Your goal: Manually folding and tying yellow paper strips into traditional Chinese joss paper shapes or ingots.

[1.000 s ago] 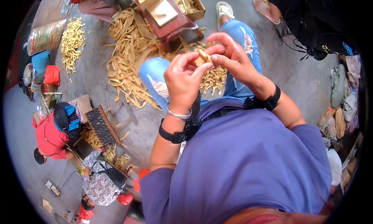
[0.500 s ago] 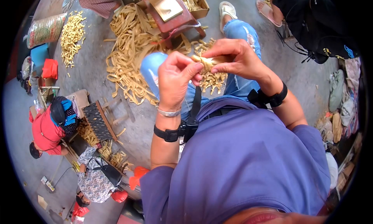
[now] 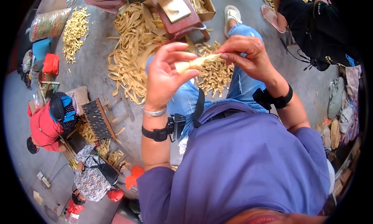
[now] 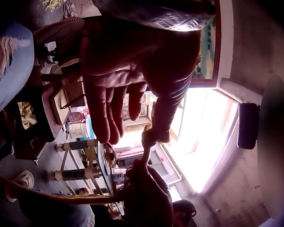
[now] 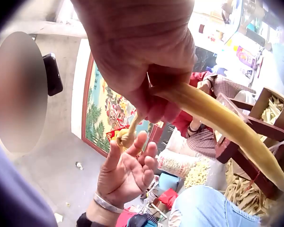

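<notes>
A flat, pale yellow strip (image 3: 204,61) with a knot in it runs between the two hands. My left hand (image 3: 165,74) holds the knot (image 5: 125,138) between thumb and forefinger; its other fingers stand loosely apart. On the other side, my right hand (image 3: 248,55) pinches the strip close beyond the knot. In the right wrist view a long loose tail (image 5: 227,120) of the strip hangs from the right hand. Beneath the hands, a heap of short knotted pieces (image 3: 214,74) lies on the floor between the knees.
A heap of long strips (image 3: 134,49) covers the floor at front left. Beside it stand a red stool (image 3: 182,26) and a cardboard box (image 3: 210,15) of strips. Farther left lie more knotted pieces (image 3: 75,33) and a sack (image 3: 48,26). Other people sit around.
Both hands first worked close together at the knot. Since then they have drawn apart, the left leftward and the right rightward, with the strip stretched between them and the left fingers spreading.
</notes>
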Demonstrator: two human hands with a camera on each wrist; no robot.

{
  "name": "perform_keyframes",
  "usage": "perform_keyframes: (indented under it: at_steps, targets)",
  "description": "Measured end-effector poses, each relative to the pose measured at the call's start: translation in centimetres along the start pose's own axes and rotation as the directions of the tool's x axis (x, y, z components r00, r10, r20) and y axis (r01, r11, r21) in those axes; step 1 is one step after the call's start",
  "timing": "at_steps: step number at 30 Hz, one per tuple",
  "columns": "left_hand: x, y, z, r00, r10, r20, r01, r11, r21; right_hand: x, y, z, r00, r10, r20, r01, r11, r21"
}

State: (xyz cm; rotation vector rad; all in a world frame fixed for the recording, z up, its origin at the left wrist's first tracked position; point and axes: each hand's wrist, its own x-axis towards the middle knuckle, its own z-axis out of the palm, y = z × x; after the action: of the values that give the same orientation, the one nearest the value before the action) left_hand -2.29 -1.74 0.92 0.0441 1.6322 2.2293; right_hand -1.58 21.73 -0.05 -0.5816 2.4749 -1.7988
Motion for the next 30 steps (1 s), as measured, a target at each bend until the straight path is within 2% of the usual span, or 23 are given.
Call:
perform_keyframes:
  at_steps: [2,4,5,8,9,11,12,13,15,18,19,22,23,25,28,30]
  targets:
    - [0.2,-0.3,0.0,0.999,0.028,0.035,-0.03,0.997,0.07,0.0,0.4,0.4,1.0,0.023,-0.01,-0.022,0.999,0.045]
    - [0.4,-0.3,0.3,0.999,0.047,-0.02,-0.044,0.989,0.138,0.2,0.3,1.2,0.998,0.027,-0.061,-0.021,0.996,0.088]
    - [0.5,-0.6,0.4,0.998,0.052,-0.039,-0.045,0.985,0.169,0.3,-0.2,1.2,0.998,0.059,0.0,-0.059,0.998,0.021]
    - [0.8,-1.8,1.4,0.992,0.093,-0.088,-0.064,0.956,0.286,1.2,-1.8,2.4,0.996,0.086,0.021,-0.085,0.995,-0.048]
    - [0.9,-2.1,1.6,0.989,0.101,-0.112,-0.059,0.941,0.334,1.2,-0.9,3.5,0.993,-0.078,-0.089,0.066,0.989,-0.131]
    - [1.1,-2.6,2.3,0.972,0.174,-0.155,-0.098,0.909,0.405,0.9,-0.2,4.1,0.98,-0.126,-0.155,0.099,0.98,-0.175]
    - [1.1,-2.7,2.5,0.97,0.164,-0.177,-0.087,0.922,0.378,0.9,-0.1,4.3,0.97,-0.152,-0.188,0.115,0.974,-0.196]
    - [0.9,-2.8,2.5,0.968,0.153,-0.198,-0.076,0.933,0.352,1.1,-0.4,4.9,0.951,-0.127,-0.282,0.097,0.988,-0.12]
    - [0.6,-2.9,2.6,0.964,0.117,-0.24,-0.05,0.962,0.269,0.8,-0.4,4.9,0.96,-0.088,-0.265,0.062,0.992,-0.106]
    - [0.6,-3.2,1.3,0.932,-0.034,-0.361,0.076,0.992,0.102,0.0,0.2,4.0,0.985,0.012,-0.174,-0.025,0.997,-0.069]
    - [0.5,-3.2,1.0,0.938,0.0,-0.346,0.047,0.991,0.126,-0.3,0.5,3.7,0.99,0.055,-0.132,-0.063,0.997,-0.053]
    - [0.0,-2.9,0.9,0.944,-0.015,-0.329,0.086,0.976,0.201,-0.3,0.4,2.2,0.997,-0.002,-0.079,-0.007,0.993,-0.121]
    - [0.1,-2.9,0.8,0.943,-0.049,-0.329,0.117,0.975,0.191,-0.5,0.5,2.3,0.996,-0.05,-0.08,0.038,0.989,-0.142]
    - [0.2,-2.7,0.7,0.936,-0.126,-0.328,0.189,0.968,0.168,-0.5,0.3,2.2,0.994,-0.009,-0.108,-0.006,0.991,-0.13]
    - [2.3,-3.3,-1.0,0.943,0.223,-0.246,-0.149,0.946,0.288,0.2,0.2,1.6,0.996,0.006,-0.093,-0.016,0.994,-0.11]
    - [2.8,-1.5,-1.1,0.985,0.166,-0.043,-0.146,0.943,0.3,1.3,0.4,1.1,0.997,-0.003,-0.079,-0.005,0.995,-0.098]
